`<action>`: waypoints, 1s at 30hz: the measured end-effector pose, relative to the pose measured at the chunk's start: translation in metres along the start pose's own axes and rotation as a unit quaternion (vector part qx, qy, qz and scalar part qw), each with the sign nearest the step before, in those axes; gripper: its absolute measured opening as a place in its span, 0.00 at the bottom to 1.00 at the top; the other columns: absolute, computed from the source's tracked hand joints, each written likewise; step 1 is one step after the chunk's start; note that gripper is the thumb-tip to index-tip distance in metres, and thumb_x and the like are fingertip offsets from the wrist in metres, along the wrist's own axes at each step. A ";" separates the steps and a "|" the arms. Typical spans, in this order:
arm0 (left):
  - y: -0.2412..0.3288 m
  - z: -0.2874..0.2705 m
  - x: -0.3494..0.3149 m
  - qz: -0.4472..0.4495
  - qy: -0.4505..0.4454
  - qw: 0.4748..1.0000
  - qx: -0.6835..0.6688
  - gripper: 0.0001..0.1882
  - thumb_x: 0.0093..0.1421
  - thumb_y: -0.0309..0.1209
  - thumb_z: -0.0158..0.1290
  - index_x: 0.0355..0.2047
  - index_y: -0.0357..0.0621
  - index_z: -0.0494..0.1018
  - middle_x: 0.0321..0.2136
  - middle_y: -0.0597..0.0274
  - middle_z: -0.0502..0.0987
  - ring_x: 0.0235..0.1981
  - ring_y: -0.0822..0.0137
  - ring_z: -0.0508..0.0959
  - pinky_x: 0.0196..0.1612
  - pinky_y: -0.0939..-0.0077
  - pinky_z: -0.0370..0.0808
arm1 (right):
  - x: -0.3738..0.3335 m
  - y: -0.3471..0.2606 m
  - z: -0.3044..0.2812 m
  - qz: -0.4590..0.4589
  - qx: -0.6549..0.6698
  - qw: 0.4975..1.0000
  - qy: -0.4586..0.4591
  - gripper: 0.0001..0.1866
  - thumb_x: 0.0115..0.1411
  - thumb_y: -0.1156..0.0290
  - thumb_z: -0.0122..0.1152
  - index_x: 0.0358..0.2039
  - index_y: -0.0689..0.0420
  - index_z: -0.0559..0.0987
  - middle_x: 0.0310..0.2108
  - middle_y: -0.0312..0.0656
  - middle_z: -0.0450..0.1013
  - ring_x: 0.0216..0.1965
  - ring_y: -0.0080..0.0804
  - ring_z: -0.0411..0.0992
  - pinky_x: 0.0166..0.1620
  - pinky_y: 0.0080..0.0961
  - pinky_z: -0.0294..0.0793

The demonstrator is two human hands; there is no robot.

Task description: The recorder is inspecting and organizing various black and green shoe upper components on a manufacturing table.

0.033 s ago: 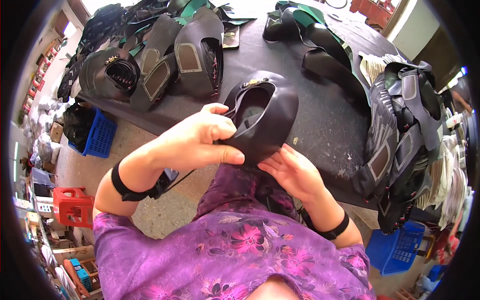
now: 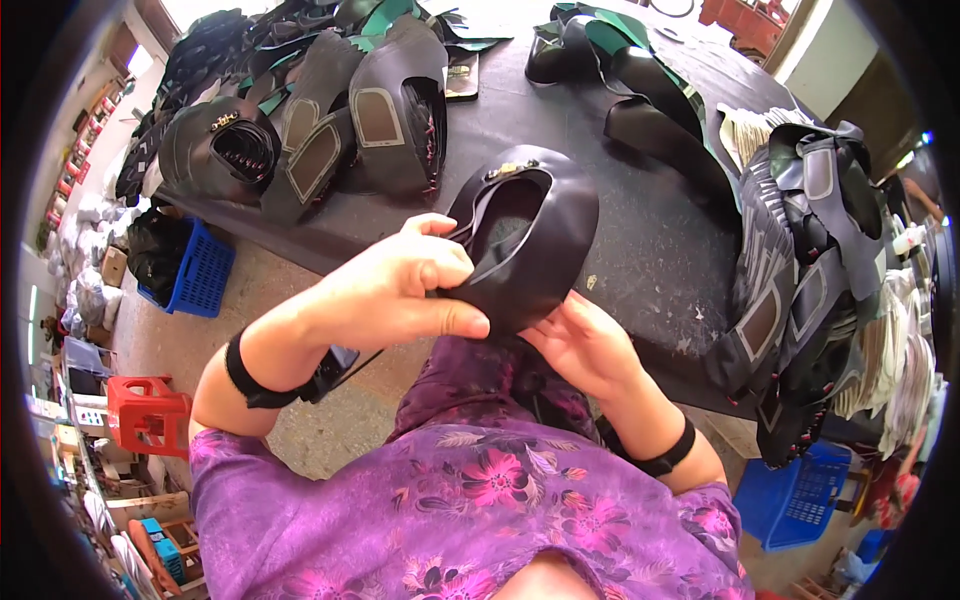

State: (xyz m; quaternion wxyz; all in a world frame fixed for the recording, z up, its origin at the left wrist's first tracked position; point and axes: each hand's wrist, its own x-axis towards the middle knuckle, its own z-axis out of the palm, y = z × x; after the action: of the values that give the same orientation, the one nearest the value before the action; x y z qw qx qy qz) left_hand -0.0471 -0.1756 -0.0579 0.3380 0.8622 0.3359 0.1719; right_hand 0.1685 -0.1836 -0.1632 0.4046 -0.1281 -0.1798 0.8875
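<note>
A black shoe upper (image 2: pixel 572 225) with a small gold-toned ornament on its front is held up before me, over the table's near edge. Its opening faces up, and the dark inside shows. My left hand (image 2: pixel 415 280) grips the rear edge at the left, thumb on the near outer side and fingers curled at the opening. At the lower right, my right hand (image 2: pixel 590 345) holds the near edge; its thumb rests against the outside, while some fingertips are hidden beneath the upper.
A dark table (image 2: pixel 650 270) spreads ahead. Stacked black uppers (image 2: pixel 225 150) lie at its far left, more black pieces (image 2: pixel 660 130) at the back, and further stacks (image 2: pixel 790 280) at the right. Blue baskets (image 2: pixel 205 268) and a red stool (image 2: pixel 148 415) stand on the floor.
The shoe upper has tilted slightly and its opening looks a little wider. My right hand has shifted slightly, its fingers further under the near edge; my left hand keeps its grip.
</note>
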 end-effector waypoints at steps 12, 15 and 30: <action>-0.001 0.022 -0.024 0.050 0.045 0.996 -0.058 0.06 0.47 0.32 0.57 0.20 0.46 0.72 0.18 0.70 0.71 0.29 0.70 0.71 0.55 0.56 0.43 | 0.024 0.021 -0.011 -0.010 0.155 0.987 -0.045 0.16 0.54 0.71 0.54 0.43 0.61 0.69 0.38 0.42 0.71 0.38 0.33 0.71 0.45 0.31 0.71; -0.002 0.027 -0.027 0.035 0.100 0.993 -0.047 0.08 0.47 0.31 0.56 0.16 0.45 0.70 0.13 0.71 0.68 0.25 0.70 0.70 0.55 0.58 0.45 | 0.019 0.015 -0.010 -0.062 0.076 0.993 0.063 0.09 0.56 0.73 0.48 0.37 0.58 0.72 0.35 0.39 0.72 0.38 0.29 0.71 0.41 0.28 0.71; -0.004 0.034 -0.023 0.165 0.025 0.986 -0.020 0.19 0.45 0.31 0.58 0.07 0.45 0.60 0.11 0.71 0.64 0.21 0.70 0.68 0.52 0.56 0.50 | 0.027 0.007 -0.012 0.087 0.205 0.965 -0.138 0.15 0.56 0.69 0.51 0.43 0.61 0.68 0.40 0.46 0.70 0.40 0.37 0.71 0.43 0.34 0.74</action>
State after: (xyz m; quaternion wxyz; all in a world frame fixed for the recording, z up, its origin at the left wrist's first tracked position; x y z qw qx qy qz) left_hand -0.0470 -0.2054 -0.0863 0.3139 0.8942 0.1941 0.2534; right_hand 0.1504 -0.1647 -0.1790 0.3152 0.0662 -0.0358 0.9460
